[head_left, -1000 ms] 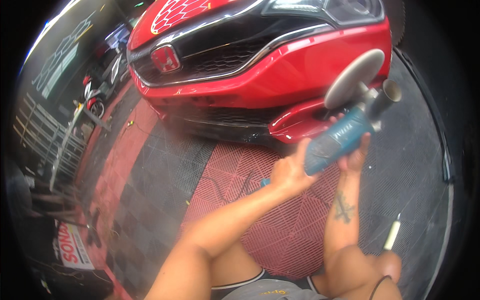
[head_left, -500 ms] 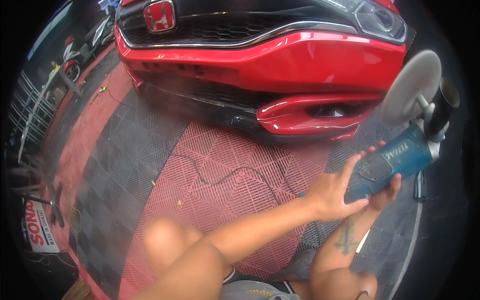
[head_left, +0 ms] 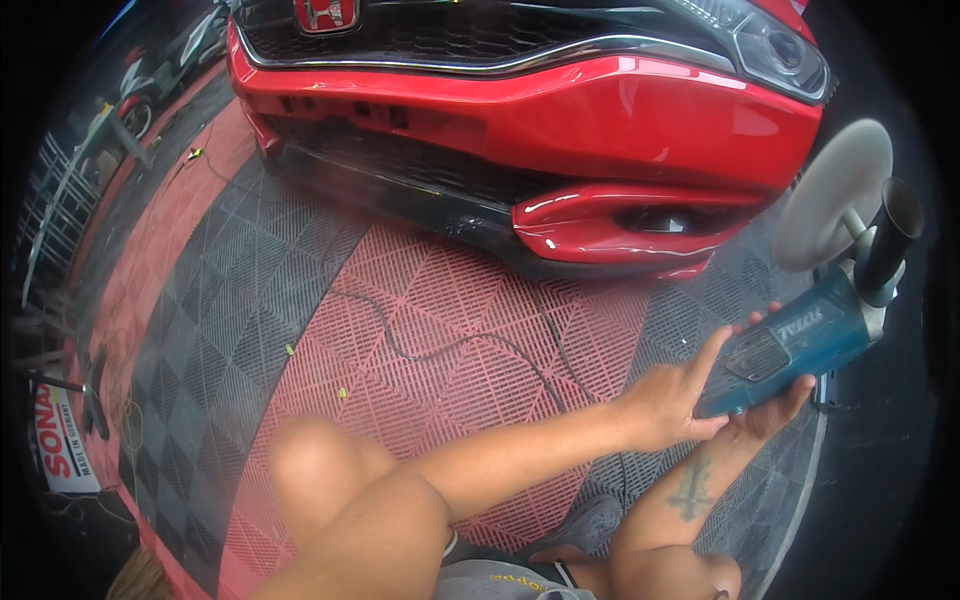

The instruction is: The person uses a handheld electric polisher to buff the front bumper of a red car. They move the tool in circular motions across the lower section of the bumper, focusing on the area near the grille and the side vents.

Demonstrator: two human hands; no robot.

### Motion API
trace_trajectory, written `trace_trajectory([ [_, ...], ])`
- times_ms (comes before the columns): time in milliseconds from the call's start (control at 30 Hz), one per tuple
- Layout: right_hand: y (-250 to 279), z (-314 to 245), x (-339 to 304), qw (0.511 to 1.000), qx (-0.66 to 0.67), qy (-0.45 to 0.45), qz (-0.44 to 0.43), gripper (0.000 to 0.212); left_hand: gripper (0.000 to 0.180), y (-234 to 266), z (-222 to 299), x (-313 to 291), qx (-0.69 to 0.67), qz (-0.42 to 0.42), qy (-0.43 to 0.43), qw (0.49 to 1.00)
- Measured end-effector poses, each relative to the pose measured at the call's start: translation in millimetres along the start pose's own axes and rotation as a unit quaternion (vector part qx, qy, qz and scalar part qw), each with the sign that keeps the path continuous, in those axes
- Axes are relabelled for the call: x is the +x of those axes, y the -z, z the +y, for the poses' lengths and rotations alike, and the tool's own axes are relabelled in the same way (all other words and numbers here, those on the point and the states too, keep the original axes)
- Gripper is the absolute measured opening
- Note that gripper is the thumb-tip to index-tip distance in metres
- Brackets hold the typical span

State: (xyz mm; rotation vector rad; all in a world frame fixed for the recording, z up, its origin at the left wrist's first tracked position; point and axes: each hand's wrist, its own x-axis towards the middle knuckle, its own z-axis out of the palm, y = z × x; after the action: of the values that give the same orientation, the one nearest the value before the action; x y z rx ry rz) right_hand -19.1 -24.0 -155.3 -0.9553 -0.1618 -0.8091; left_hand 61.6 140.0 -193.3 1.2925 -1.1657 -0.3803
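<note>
In the head view, a teal polisher [head_left: 812,338] is held up at the right, above the floor tiles and out past the right-hand end of a red car's front bumper [head_left: 620,120]. The left hand [head_left: 662,402] has its grip closed around the rear of the tool body, thumb along the near edge. The right hand [head_left: 772,412] supports the same body from below, its grip wrapped around the casing with the thumb up the near side; fingertips also show over the far edge. The round pale pad [head_left: 845,190] stands tilted at the tool's head, its face partly blurred, and a black side handle [head_left: 890,245] points upward beside it. The pad is near the bumper; whether they touch cannot be told. Above are the headlight [head_left: 785,55] and the grille [head_left: 440,50]. A black cable [head_left: 480,337] winds over red and grey interlocking tiles [head_left: 450,395]. A grey shoe [head_left: 592,522] shows below, and at the left are a metal rack [head_left: 60,195], a scooter [head_left: 137,103] and a white signboard [head_left: 62,440].
</note>
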Motion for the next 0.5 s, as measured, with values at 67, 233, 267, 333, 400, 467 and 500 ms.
trace_trajectory([
  [67,-1,-1,2,0.997,-0.071,0.007,0.022,0.1,0.12,-6,-6,-1,-0.008,0.024,-0.019,0.999],
  [233,-9,-8,4,0.986,-0.16,0.023,0.044,0.102,0.126,-3,-2,1,0.0,-0.001,0.033,0.999],
  [267,-11,-10,3,0.984,-0.17,0.027,0.054,0.102,0.127,0,0,4,0.032,0.005,0.024,0.999],
  [333,-17,-12,2,0.979,-0.189,0.033,0.069,0.101,0.128,11,12,12,0.066,0.011,0.037,0.997],
  [400,-26,-17,2,0.974,-0.208,0.042,0.082,0.101,0.128,21,37,22,0.067,0.008,0.077,0.995],
  [467,-55,-15,2,0.961,-0.256,0.058,0.087,0.103,0.126,25,55,27,-0.02,0.056,0.068,0.996],
  [500,-68,-13,0,0.957,-0.267,0.054,0.095,0.105,0.126,26,62,28,-0.043,0.073,0.064,0.994],
])
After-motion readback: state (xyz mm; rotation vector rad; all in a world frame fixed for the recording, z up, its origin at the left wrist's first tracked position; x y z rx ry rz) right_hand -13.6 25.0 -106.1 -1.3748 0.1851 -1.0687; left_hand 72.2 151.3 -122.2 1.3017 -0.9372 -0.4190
